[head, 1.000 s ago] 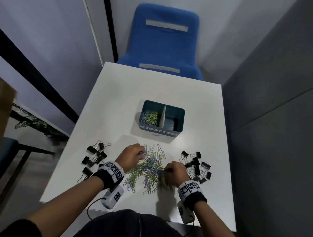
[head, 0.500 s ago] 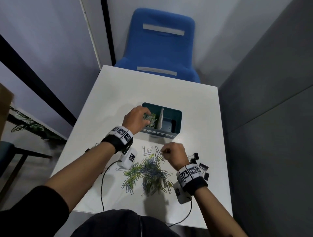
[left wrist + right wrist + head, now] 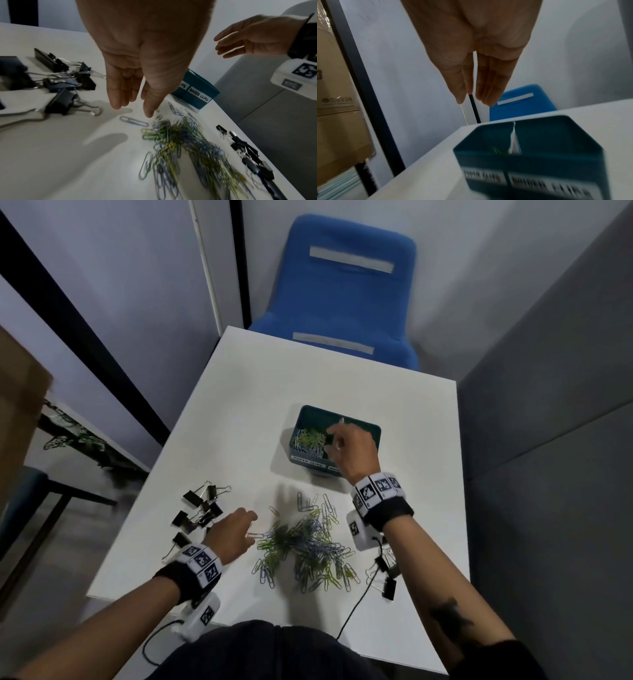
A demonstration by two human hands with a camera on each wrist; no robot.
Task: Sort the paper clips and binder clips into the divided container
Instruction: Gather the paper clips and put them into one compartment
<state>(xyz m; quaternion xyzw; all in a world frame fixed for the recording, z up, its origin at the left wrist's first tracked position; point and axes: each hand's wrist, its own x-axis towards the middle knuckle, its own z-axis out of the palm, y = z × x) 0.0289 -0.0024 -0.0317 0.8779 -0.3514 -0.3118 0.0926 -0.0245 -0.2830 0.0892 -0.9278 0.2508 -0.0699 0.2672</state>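
**Clerk:** Hands, item by item. State and place?

**Me:** Right hand (image 3: 352, 451): fingers straight and loose, holding nothing, over the divided container (image 3: 371, 429) near its divider. Left hand (image 3: 229, 530): fingers extended and relaxed, empty, low over the near-left edge of the paper clip pile (image 3: 305, 546), thumb tip almost on a stray clip.

**Clerk:** Stock on the table (image 3: 239, 412)?

**Me:** Paper clips in the container's left compartment (image 3: 310, 438), labelled for them. Right compartment, labelled binder clips, I judge holds little or nothing; my hand hides it. Binder clips, left group (image 3: 200, 510), lie just beside my left hand. Binder clips, right group (image 3: 385, 577), lie near my right forearm. Most of the job is still ahead, I judge.

**Clerk:** Method for the step in hand?

**Me:** Rake a small bunch toward the palm with left fingers and thumb instead of picking singles. Clips tangle, so I lift slowly and shake trailing ones loose over the pile. Release low inside the left compartment, clear of the divider. Keep the wrist cable off the pile.

**Clerk:** Changes against half a second earlier?

**Me:** Hands have swapped posts. Left was at the container and is now down at the pile. Right was closed above the pile and is now open over the container.
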